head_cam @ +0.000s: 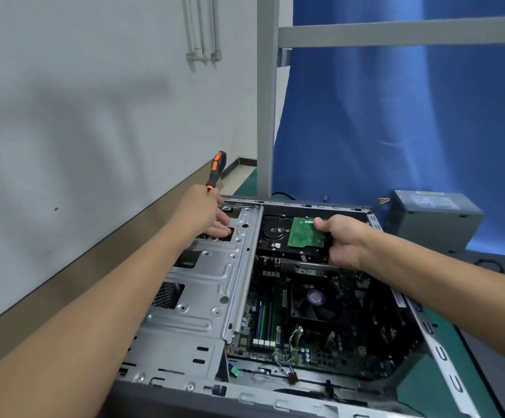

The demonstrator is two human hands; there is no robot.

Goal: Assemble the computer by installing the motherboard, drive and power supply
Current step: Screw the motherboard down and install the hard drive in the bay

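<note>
An open computer case (185,309) lies on its side with the motherboard (302,333) and its black CPU fan (316,300) inside. At the far end of the case sits a black hard drive (278,233), its green circuit board facing up. My right hand (343,239) grips the drive's right end, thumb on the green board. My left hand (206,214) holds a black and orange screwdriver (216,168), handle pointing up, while its fingers rest on the silver drive cage. The grey power supply (435,218) stands outside the case at the right.
A grey wall with a brown baseboard (103,254) runs close along the left. A grey metal frame post (265,95) and a blue curtain (396,122) stand behind the case. The green mat (435,384) shows at the right, with a black cable (489,263) beyond.
</note>
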